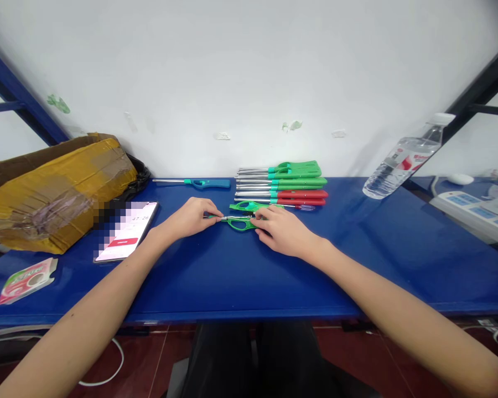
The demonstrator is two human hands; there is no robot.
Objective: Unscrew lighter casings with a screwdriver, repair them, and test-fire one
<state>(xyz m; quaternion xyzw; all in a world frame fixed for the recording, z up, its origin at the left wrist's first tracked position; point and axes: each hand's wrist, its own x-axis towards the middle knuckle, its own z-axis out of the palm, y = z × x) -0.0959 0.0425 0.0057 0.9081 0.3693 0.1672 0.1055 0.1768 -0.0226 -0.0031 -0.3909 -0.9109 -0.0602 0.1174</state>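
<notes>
A green lighter casing half (239, 224) with a finger loop lies in front of me on the blue table, with thin pale wire or rod along its upper edge. My left hand (193, 218) pinches the left end of this thin part between thumb and fingers. My right hand (280, 228) closes on the right end of the casing, and its fingers hide what lies beneath them. Just behind is a second green casing piece (244, 206), partly covered by the right hand. A small screwdriver with a clear handle (306, 208) rests beside the right hand.
Behind the hands lie several green lighters (301, 168) and red lighters (302, 194), plus a blue lighter (211, 183). A taped box (62, 193), a phone (128, 232) and a torn label (27, 281) are left. A water bottle (402, 160) and power strip (477, 213) are right.
</notes>
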